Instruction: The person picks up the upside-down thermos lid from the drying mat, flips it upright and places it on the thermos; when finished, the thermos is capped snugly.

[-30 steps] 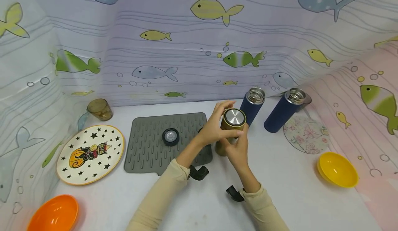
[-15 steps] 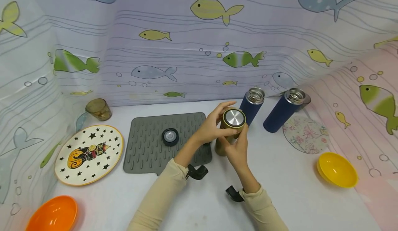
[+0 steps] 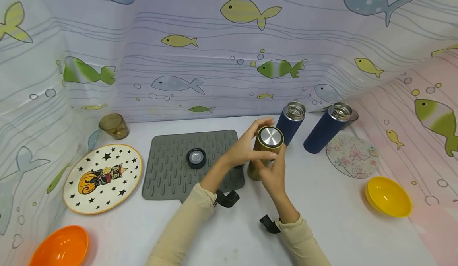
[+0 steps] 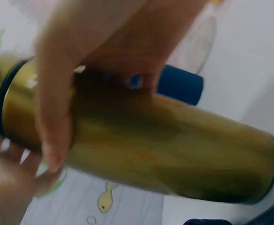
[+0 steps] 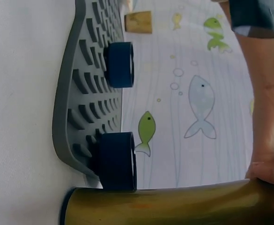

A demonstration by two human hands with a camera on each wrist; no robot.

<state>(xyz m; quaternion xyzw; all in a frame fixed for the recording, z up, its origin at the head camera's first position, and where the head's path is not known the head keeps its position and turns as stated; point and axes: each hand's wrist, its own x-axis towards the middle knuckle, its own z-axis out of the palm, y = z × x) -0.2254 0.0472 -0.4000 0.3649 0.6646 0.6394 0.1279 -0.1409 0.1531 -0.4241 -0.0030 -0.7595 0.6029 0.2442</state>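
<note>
Hardly anything is moving since the earlier frames: both hands are still clasping the gold flask (image 3: 263, 154) at the table's centre, with the left fingers shifting only slightly round its lid (image 3: 270, 136).

Going down in size, the white table (image 3: 332, 226) is carrying the grey mat (image 3: 171, 174) at nine o'clock of the flask, touching its base. The star plate (image 3: 103, 177) is lying further toward nine, and the orange bowl (image 3: 61, 245) is sitting at seven o'clock. Two open blue flasks (image 3: 290, 121) (image 3: 326, 126) are standing at one and two o'clock, with the yellow bowl (image 3: 388, 196) at four. A brown cup (image 3: 114, 125) is standing at ten.

The left hand (image 3: 247, 144) is wrapping its fingers round the flask's top, thumb (image 4: 52, 140) pressing the body below the black ring. The right hand (image 3: 273, 170) is gripping the body lower down. A blue cap (image 3: 196, 157) is resting on the mat; the right wrist view is showing a second cap (image 5: 115, 159) beside the flask's base.
</note>
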